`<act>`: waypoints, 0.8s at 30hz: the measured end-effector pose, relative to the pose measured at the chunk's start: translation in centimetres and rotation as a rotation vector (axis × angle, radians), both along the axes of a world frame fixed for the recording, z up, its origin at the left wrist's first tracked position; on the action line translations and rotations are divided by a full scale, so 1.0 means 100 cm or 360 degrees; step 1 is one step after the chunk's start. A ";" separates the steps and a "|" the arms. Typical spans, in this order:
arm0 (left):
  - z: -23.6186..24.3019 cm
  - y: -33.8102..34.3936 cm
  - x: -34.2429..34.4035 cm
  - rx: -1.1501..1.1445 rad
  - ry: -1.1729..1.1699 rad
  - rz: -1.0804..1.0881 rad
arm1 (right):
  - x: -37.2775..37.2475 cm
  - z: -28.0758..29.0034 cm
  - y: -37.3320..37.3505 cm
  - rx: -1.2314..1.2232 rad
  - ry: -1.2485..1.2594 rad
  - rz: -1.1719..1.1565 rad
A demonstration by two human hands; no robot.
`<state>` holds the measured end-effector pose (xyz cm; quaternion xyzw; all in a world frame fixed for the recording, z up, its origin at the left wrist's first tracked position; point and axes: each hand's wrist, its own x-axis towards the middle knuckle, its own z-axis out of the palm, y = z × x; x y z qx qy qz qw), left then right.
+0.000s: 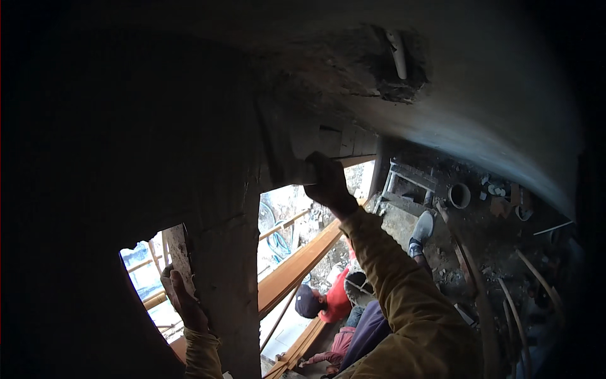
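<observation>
My right hand (327, 180) is raised at the centre, closed round a flat tool (287, 165), probably a trowel, which lies against the dark wall (221, 158) above the large opening. The tool's blade is dim and blurred. My left hand (184, 297), lower at the left, has its fingers wrapped on a pale, rough upright edge (180, 249) of the smaller window opening; whether that is a board or the jamb I cannot tell. Overhead, a white pipe (398, 55) sticks out of a dark, broken patch in the grey curved surface (492, 120).
Orange timber planks (293, 268) cross the opening. Below are a co-worker in a red top and dark cap (334, 297) and another in pink (341, 347). A wooden stool (411, 174), a bucket (459, 196), long poles (514, 309) and rubble lie at the right, near a grey-shod foot (421, 230).
</observation>
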<state>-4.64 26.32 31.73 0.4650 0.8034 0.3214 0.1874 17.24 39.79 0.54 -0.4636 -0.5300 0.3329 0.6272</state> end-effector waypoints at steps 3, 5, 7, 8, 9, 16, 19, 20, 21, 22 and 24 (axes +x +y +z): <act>0.000 -0.001 -0.001 -0.0028 0.0013 0.0008 | -0.002 -0.001 0.019 -0.0201 -0.0414 -0.0162; 0.001 -0.002 0.000 0.0015 0.0094 0.0057 | -0.006 0.002 0.021 -0.0579 -0.0212 -0.0143; 0.000 -0.002 0.002 0.0029 0.0057 0.0042 | -0.010 0.005 0.012 -0.0954 -0.0217 -0.0001; 0.001 -0.003 0.002 -0.0018 0.0051 0.0047 | -0.010 0.007 0.001 -0.0882 -0.0206 0.0002; 0.001 -0.002 0.003 -0.0026 0.0032 0.0025 | -0.012 0.010 -0.005 -0.0766 -0.0179 -0.0055; -0.001 -0.001 0.003 0.0020 0.0088 -0.0012 | -0.011 0.027 0.020 -0.0372 -0.0259 -0.0073; -0.002 0.000 0.002 0.0065 0.0124 -0.0054 | -0.016 0.037 0.018 -0.0559 -0.0056 -0.0057; -0.002 -0.001 0.001 0.0052 0.0071 -0.0022 | -0.018 0.039 0.012 -0.0793 -0.0026 0.0056; -0.002 -0.001 0.000 0.0045 0.0013 0.0032 | -0.020 0.041 0.005 -0.0690 0.0027 0.0001; -0.001 -0.001 -0.001 0.0006 0.0010 -0.0091 | -0.020 0.039 0.002 -0.0640 0.0041 -0.0014; 0.000 -0.002 -0.002 0.0027 0.0027 -0.0059 | -0.020 0.034 -0.002 -0.0096 0.0076 -0.0104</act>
